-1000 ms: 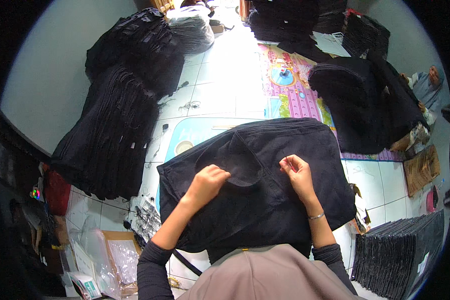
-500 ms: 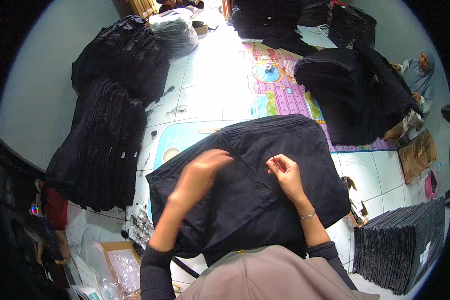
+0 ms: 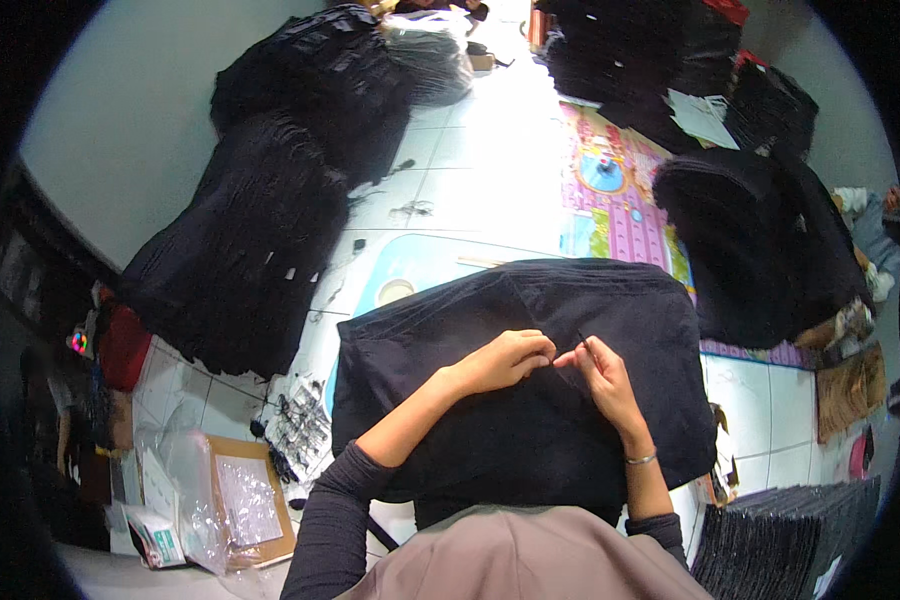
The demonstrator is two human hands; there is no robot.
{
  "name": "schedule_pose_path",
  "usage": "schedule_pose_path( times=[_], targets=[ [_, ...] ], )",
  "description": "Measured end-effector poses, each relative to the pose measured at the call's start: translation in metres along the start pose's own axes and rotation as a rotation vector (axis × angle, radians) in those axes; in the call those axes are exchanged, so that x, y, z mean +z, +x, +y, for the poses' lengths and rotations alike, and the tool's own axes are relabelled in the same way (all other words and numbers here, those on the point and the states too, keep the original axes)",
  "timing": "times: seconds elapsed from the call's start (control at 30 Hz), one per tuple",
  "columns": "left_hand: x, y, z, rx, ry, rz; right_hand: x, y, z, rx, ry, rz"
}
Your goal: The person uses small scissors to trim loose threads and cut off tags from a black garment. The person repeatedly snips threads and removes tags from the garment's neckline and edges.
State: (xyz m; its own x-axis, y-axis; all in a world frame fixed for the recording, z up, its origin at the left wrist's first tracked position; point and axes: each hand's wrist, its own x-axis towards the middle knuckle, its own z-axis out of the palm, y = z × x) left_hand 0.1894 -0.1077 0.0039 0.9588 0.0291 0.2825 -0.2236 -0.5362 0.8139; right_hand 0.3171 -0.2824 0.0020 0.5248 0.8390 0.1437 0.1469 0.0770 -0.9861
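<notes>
A stack of black cloth pieces (image 3: 450, 430) lies in front of me, its layered edges showing along the far side. Over the middle of it my left hand (image 3: 505, 362) is closed, thumb and fingers pinched together; what they hold, if anything, is too small to make out. Close beside it, almost fingertip to fingertip, my right hand (image 3: 608, 382) is closed around a thin dark tool (image 3: 583, 339) whose end pokes up past the fingers. Its exact kind cannot be seen. Under the cloth's far left side shows a light blue low table (image 3: 415, 255).
Tall heaps of black cloth (image 3: 240, 230) stand at the left, with another pile (image 3: 760, 250) at the right. A person (image 3: 875, 240) sits by that pile. Packed black stacks (image 3: 780, 540) stand near right; plastic-wrapped cardboard (image 3: 282, 490) lies near left. Thread scraps (image 3: 295, 415) litter the tiles.
My left hand has moved right and come up to the right hand, its fingers now pinched. The folded-over flap on the cloth now lies flat. The whole view has shifted.
</notes>
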Motion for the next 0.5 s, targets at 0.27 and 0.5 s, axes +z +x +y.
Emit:
schedule_pose_path(
  times=[0.27,0.5],
  targets=[
    [-0.110,-0.078,-0.010,-0.264,-0.331,0.558,0.014,0.031,-0.014,-0.096,-0.301,-0.246],
    [-0.087,-0.089,-0.037,-0.421,0.191,0.539,0.028,0.036,0.002,0.027,-0.540,-0.034]
  ],
)
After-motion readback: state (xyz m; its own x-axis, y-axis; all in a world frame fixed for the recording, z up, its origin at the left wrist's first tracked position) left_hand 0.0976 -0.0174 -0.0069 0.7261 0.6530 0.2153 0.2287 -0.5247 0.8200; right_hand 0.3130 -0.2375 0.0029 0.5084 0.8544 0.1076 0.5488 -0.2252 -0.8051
